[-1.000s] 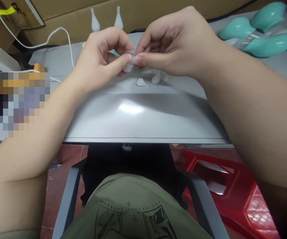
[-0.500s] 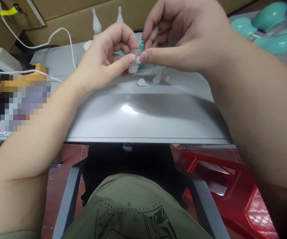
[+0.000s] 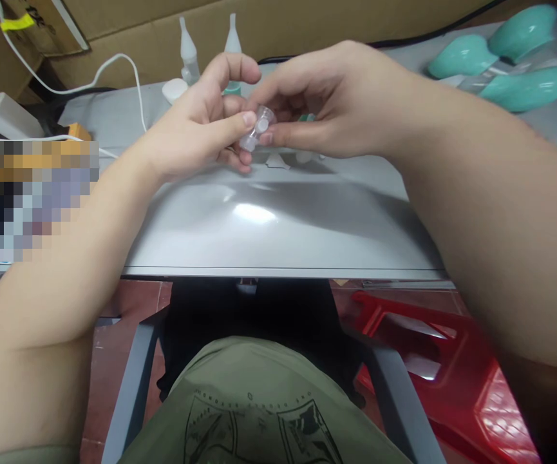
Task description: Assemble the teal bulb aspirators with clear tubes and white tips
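Observation:
A small clear plastic fitting (image 3: 258,127) with a round whitish disc on its side is held between both hands above the desk. The thumb and fingers of my left hand (image 3: 215,119) grip it from the left, its index finger raised clear. From the right, the thumb and fingertips of my right hand (image 3: 317,103) close on the same fitting. Below the hands, a small white pointed piece (image 3: 277,161) lies on the desk. Other small translucent parts (image 3: 304,156) are partly hidden under my right hand.
Two white nozzle-tipped pieces (image 3: 188,51) stand at the back, near a white round part (image 3: 174,90). Teal bulbs (image 3: 524,87) lie at the back right. A white charger (image 3: 10,119) with a cable is at the left. The desk's front edge (image 3: 278,273) runs before me.
My right hand has come down and its fingers have closed in around the fitting. The fitting is now lower and tilted. My left index finger has lifted away from it.

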{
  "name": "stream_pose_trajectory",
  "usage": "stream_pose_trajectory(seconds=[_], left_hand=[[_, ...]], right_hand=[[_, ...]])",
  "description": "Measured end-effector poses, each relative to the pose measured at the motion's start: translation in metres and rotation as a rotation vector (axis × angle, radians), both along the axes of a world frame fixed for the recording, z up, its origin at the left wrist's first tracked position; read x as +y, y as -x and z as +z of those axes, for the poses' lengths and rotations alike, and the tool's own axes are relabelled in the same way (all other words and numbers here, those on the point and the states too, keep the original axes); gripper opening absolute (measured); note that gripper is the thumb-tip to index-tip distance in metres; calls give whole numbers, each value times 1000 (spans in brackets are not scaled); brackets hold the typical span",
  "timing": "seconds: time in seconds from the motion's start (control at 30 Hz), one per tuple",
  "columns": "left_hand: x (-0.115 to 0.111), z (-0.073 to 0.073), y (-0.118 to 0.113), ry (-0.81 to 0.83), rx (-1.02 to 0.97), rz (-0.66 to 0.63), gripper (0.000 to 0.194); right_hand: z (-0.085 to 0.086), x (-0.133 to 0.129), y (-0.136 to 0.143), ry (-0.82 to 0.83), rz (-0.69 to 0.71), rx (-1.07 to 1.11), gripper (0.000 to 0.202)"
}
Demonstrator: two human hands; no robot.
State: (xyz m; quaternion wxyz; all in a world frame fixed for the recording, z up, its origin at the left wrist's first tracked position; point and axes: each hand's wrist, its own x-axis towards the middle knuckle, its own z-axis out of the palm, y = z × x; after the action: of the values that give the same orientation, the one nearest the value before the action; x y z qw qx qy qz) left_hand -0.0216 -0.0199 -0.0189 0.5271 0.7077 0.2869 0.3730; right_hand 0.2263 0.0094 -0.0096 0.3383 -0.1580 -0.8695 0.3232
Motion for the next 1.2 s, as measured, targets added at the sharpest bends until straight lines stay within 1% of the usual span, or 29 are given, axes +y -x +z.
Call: stream_pose_trajectory(seconds=[0.03, 0.1, 0.17, 0.23, 0.33, 0.47, 0.63, 0.7, 0.77, 0.83, 0.87, 0.93, 1.03, 1.1, 1.2], left_hand=[[1, -2, 0, 2, -3, 10, 48], [3, -5, -1, -15, -32, 47, 49], [3, -8, -2, -56, -80, 102, 46], [3, -9, -2, -97, -103, 128, 45], [2, -7, 0, -134, -78, 131, 46], [4, -8, 1, -188, -68, 112, 53], [12, -16, -4, -292, -105, 159, 59], [13, -16, -5, -316, -145, 161, 59], [12, -14, -4, -296, -155, 156, 56], [10, -10, -4, -240, -119, 159, 52], [8, -8, -4, -213, -92, 160, 52], [6, -5, -4, -211, -110, 171, 53], [4, -3, -5, -164, -115, 222, 46], [2, -1, -5, -120, -96, 242, 43], [1, 1, -7, -108, -32, 237, 46]], right_hand=[[0, 1, 0, -24, -19, -11, 28], [1, 1, -1, -145, -41, -25, 27], [2, 0, -3, -238, -95, -27, 22], [5, -5, -3, -295, -157, -53, 16], [9, -14, -3, -322, -225, -82, 9], [9, -18, 1, -315, -215, -64, 8], [7, -19, 4, -303, -188, -27, 10], [7, -20, 4, -312, -194, -42, 9], [6, -20, 4, -316, -200, -54, 10], [6, -19, 3, -326, -208, -54, 12], [5, -17, 3, -330, -213, -51, 13], [4, -14, 3, -347, -200, -29, 15], [2, -9, 3, -387, -165, 6, 13], [2, -9, 3, -392, -177, 8, 10], [2, -14, 3, -372, -217, -15, 10]])
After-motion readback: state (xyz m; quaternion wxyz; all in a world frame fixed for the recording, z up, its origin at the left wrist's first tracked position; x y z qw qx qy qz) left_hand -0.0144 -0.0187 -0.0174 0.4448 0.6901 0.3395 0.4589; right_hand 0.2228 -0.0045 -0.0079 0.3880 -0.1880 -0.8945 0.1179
